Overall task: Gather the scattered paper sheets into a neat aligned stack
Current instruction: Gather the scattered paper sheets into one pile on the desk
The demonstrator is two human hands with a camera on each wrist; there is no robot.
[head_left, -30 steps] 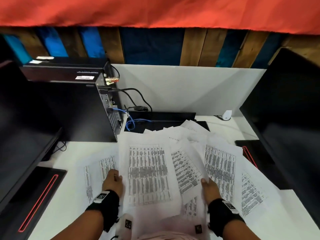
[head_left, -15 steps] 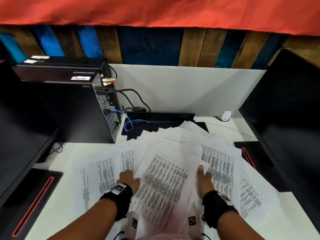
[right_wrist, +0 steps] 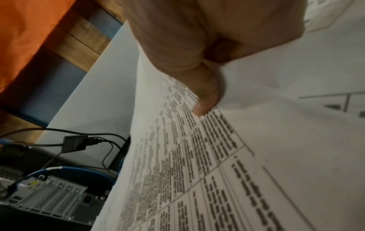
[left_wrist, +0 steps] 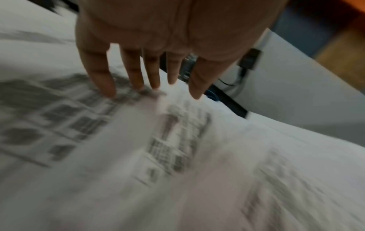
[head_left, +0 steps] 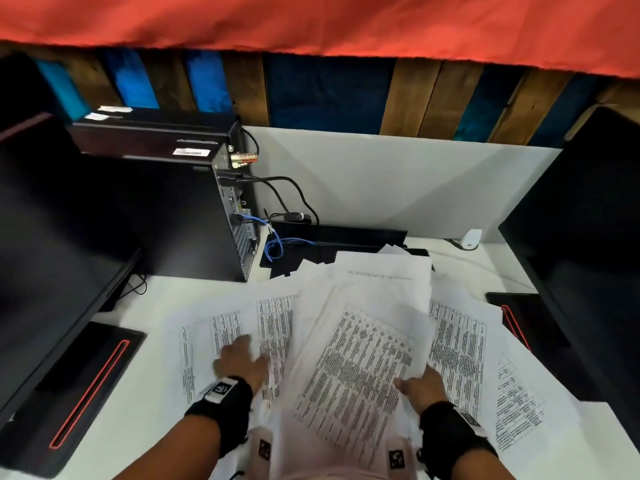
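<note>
Printed paper sheets lie fanned across the white desk (head_left: 145,424). My right hand (head_left: 417,384) pinches the right edge of a tilted bundle of sheets (head_left: 360,368); in the right wrist view the thumb (right_wrist: 205,100) presses on top of the bundle (right_wrist: 197,171), the fingers hidden beneath. My left hand (head_left: 239,360) lies flat with fingers spread on the loose sheets (head_left: 221,337) at the left; the left wrist view shows its fingertips (left_wrist: 136,85) touching the blurred paper (left_wrist: 138,156). More sheets (head_left: 505,393) spread to the right.
A black computer tower (head_left: 173,209) with cables and a blue cord (head_left: 277,245) stands at the back left. Dark monitors flank the desk at the left (head_left: 52,254) and right (head_left: 588,254). A white partition (head_left: 398,181) closes the back.
The right hand has drawn the top bundle rightward and tilted it further. The left hand has slid left onto the loose sheets, which now show more.
</note>
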